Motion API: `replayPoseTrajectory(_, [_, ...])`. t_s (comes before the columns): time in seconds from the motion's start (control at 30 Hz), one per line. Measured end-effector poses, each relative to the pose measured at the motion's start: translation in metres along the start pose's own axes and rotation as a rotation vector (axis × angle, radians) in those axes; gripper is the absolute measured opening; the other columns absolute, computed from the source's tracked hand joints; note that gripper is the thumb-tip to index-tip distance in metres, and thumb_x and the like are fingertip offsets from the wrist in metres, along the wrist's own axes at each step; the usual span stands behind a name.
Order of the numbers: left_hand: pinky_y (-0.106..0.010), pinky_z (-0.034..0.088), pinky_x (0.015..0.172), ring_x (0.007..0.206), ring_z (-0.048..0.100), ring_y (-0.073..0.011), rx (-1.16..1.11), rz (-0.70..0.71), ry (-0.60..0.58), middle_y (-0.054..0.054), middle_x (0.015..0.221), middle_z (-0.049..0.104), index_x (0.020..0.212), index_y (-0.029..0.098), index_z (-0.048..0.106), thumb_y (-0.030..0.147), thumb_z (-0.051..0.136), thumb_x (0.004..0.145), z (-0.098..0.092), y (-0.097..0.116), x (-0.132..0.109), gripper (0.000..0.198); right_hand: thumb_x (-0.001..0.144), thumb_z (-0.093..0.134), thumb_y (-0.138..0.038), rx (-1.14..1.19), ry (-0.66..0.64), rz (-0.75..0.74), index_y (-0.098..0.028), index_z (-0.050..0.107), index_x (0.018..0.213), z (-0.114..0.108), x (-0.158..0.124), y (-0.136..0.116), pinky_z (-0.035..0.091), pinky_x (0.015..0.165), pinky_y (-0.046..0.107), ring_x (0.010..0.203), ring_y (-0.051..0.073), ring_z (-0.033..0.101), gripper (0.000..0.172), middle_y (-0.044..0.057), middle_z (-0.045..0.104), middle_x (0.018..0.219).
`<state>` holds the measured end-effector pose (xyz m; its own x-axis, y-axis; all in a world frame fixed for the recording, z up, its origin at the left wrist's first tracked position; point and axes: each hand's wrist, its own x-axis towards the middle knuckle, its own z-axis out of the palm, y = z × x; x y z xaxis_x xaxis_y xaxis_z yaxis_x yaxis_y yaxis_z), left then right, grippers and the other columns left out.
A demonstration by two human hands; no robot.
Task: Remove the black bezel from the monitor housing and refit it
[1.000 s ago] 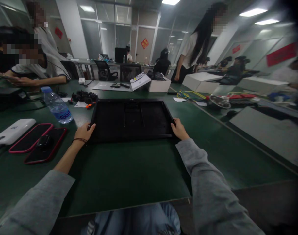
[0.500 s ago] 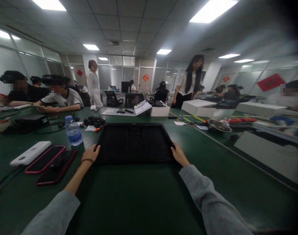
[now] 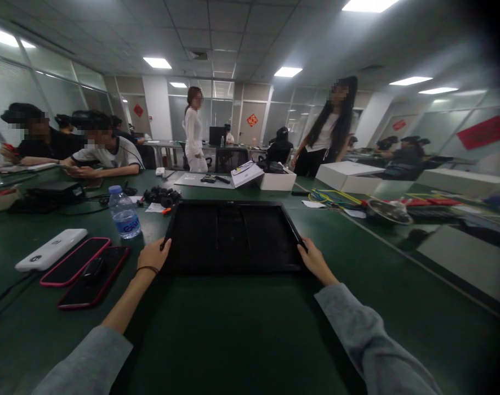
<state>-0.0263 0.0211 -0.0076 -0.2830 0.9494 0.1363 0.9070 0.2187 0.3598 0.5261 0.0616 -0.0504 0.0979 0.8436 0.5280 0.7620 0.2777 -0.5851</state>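
A wide black rectangular panel (image 3: 270,236) with a raised rim lies in front of me, like a shallow tray. Two ridges run down its recessed middle, and a small light mark shows on its far rim; its exact kind is unclear. My left hand (image 3: 152,257) is closed round its left edge, thumb on top. On the opposite edge, my right hand (image 3: 314,261) grips the rim in the same way. The fingers underneath are hidden on both sides. The panel is level or slightly tilted; whether it touches the table (image 3: 242,334) I cannot tell.
Left of my left hand stand a water bottle (image 3: 125,214), a white power bank (image 3: 52,249) and two phones (image 3: 79,260). Beyond the panel are an open white box (image 3: 278,181) and cables (image 3: 330,198). A grey-white board (image 3: 467,263) lies right. People sit and stand around.
The panel and both hands appear slightly farther right in view, my right hand most. The view itself has shifted a little. A person in white behind has walked right; another standing person leans over.
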Motion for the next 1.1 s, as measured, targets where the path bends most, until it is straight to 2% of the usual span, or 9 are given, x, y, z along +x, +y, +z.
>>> replayPoseTrajectory(0.13, [-0.035,0.052,0.088,0.114,0.070,-0.0314,-0.015,-0.014,-0.009,-0.011,0.119,0.077,0.128,0.024,0.072,0.051,0.032,0.103,0.005,0.001,0.003,0.054,0.087,0.049,-0.039,0.012,0.037,0.105,-0.021,0.062,0.125,0.006,-0.002,0.010,0.056,0.103,0.055,0.109,0.033,0.073,0.044,0.015,0.075,0.115])
replayPoseTrajectory(0.37, [-0.033,0.052,0.090,0.113,0.071,-0.0291,-0.013,-0.004,-0.029,-0.013,0.120,0.077,0.136,0.019,0.066,0.041,0.033,0.105,0.006,-0.001,0.006,0.050,0.088,0.051,-0.040,0.090,-0.034,0.091,-0.021,0.060,0.127,0.004,-0.003,0.017,0.052,0.108,0.054,0.114,0.032,0.071,0.045,0.015,0.073,0.120])
replayPoseTrajectory(0.6, [-0.037,0.053,0.091,0.114,0.071,-0.0318,0.017,-0.023,-0.020,-0.016,0.121,0.076,0.135,0.017,0.065,0.042,0.033,0.105,0.007,0.001,0.004,0.051,0.089,0.050,-0.041,0.075,-0.003,0.119,-0.020,0.060,0.129,0.008,-0.006,0.015,0.050,0.110,0.056,0.117,0.032,0.070,0.046,0.016,0.073,0.119])
replayPoseTrajectory(0.73, [-0.037,0.052,0.092,0.114,0.071,-0.0320,0.041,-0.010,-0.038,-0.017,0.123,0.075,0.136,0.016,0.062,0.043,0.030,0.106,0.006,0.002,0.003,0.052,0.087,0.052,-0.040,0.105,-0.030,0.116,-0.022,0.059,0.130,0.008,-0.005,0.022,0.049,0.112,0.057,0.122,0.032,0.068,0.047,0.015,0.072,0.124])
replayPoseTrajectory(0.93, [-0.040,0.053,0.091,0.112,0.071,-0.0341,0.070,0.018,-0.056,-0.018,0.119,0.075,0.133,0.016,0.063,0.048,0.028,0.105,0.004,0.004,-0.001,0.054,0.088,0.052,-0.049,0.184,-0.026,0.112,-0.021,0.059,0.130,0.009,-0.003,0.030,0.047,0.114,0.057,0.126,0.031,0.066,0.050,0.014,0.071,0.132])
replayPoseTrajectory(1.1, [-0.041,0.053,0.090,0.109,0.072,-0.0341,0.076,0.009,-0.049,-0.019,0.120,0.075,0.135,0.017,0.061,0.047,0.026,0.105,0.004,0.006,-0.003,0.055,0.091,0.049,-0.050,0.059,0.023,0.080,-0.017,0.059,0.135,0.008,-0.005,0.020,0.048,0.113,0.058,0.124,0.034,0.067,0.056,0.019,0.069,0.133])
